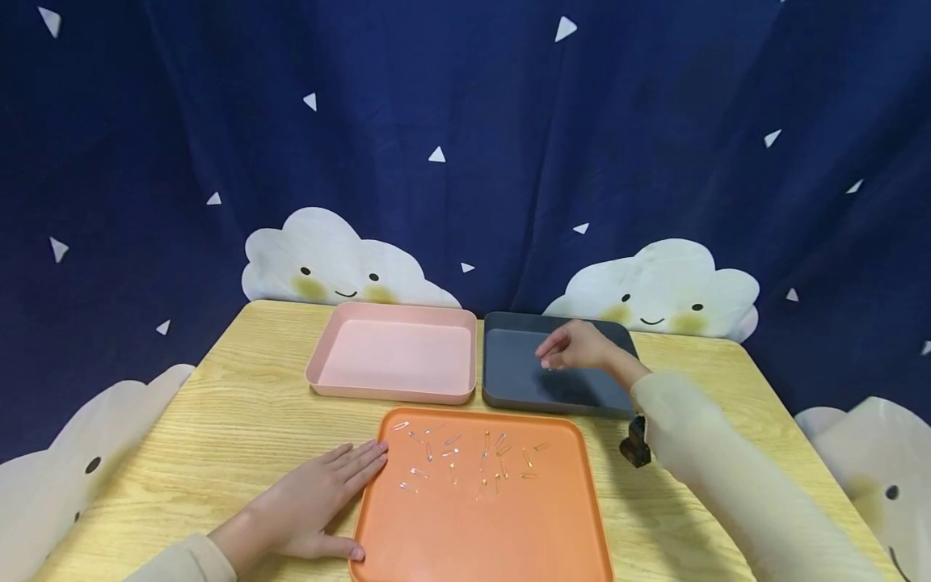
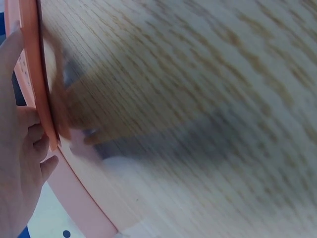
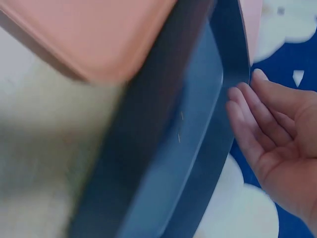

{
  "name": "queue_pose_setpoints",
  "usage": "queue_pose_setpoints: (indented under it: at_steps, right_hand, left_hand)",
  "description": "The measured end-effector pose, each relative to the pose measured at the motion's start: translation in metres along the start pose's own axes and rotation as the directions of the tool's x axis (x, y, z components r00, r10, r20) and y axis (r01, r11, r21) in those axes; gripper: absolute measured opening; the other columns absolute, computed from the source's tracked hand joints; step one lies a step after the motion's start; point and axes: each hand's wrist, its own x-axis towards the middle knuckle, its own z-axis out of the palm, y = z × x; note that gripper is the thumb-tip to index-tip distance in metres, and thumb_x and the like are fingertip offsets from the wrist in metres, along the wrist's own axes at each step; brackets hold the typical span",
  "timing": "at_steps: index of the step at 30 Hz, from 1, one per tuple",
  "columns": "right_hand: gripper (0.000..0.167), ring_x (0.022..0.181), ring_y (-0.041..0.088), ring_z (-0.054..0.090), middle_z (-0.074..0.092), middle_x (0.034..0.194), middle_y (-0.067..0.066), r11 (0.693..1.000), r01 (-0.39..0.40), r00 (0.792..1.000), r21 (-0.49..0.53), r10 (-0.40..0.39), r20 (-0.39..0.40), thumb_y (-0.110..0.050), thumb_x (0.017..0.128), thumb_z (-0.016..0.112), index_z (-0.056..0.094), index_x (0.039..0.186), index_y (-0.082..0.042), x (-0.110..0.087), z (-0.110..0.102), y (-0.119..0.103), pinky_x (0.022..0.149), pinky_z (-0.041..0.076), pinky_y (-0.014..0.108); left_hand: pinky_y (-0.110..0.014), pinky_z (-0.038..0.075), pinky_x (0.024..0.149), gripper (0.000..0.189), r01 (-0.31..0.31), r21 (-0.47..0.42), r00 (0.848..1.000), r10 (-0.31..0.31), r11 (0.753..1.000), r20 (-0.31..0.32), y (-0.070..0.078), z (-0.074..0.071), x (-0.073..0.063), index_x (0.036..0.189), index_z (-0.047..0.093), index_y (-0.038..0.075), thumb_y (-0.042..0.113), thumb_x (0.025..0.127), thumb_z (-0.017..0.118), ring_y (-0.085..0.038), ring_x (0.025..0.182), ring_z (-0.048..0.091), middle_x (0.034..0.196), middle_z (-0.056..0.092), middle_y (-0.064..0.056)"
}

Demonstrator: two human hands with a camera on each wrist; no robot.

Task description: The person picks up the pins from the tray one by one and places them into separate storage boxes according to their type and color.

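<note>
Scattered over the far half of an orange tray [image 1: 480, 533] lie several small safety pins [image 1: 419, 473], some silver and some gold-coloured. My left hand [image 1: 320, 493] rests with spread, straight fingers on the tray's left rim. Over a dark grey tray [image 1: 512, 368] at the back right hovers my right hand [image 1: 578, 346]. In the right wrist view its fingers [image 3: 255, 114] are loosely bent, the thumb stands apart from them, and nothing shows between. Two tiny gold-coloured slivers [image 3: 182, 116] appear against the grey tray's floor; whether they lie there or are falling, I cannot tell.
A pink tray [image 1: 407, 356] stands left of the grey one, behind the orange tray. All three sit on a wood-grain table [image 1: 240, 404]. A dark blue curtain [image 1: 378, 162] with clouds and white triangles hangs right behind the table's far edge.
</note>
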Motion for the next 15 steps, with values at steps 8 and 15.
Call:
queue_pose_setpoints:
  at_steps: [8,15]
  right_hand:
    - [0.022,0.080,0.017,0.073,0.076,0.090,0.014,0.985,0.127,0.991,0.116,-0.120,-0.060,-0.008,0.079,0.076,0.073,0.098,0.003,-0.042,0.041,-0.013,0.067,0.057,0.019]
    - [0.014,0.070,0.011,0.071,0.076,0.082,0.011,0.964,0.266,0.964,0.010,-0.265,-0.012,-0.004,0.075,0.078,0.075,0.088,0.001,-0.069,0.067,-0.012,0.063,0.056,0.015]
  left_hand:
    - [-0.026,0.021,0.110,0.101,-0.003,-0.008,1.000,0.003,1.000,-0.017,0.000,0.002,-0.002,0.142,0.044,0.003,0.082,0.078,0.043,-0.022,0.134,0.050,0.147,0.049,-0.011]
    - [-0.019,0.002,0.115,0.101,-0.009,-0.028,0.999,0.008,1.000,-0.035,-0.001,0.003,-0.001,0.141,0.045,0.002,0.081,0.078,0.046,-0.023,0.133,0.051,0.146,0.049,-0.012]
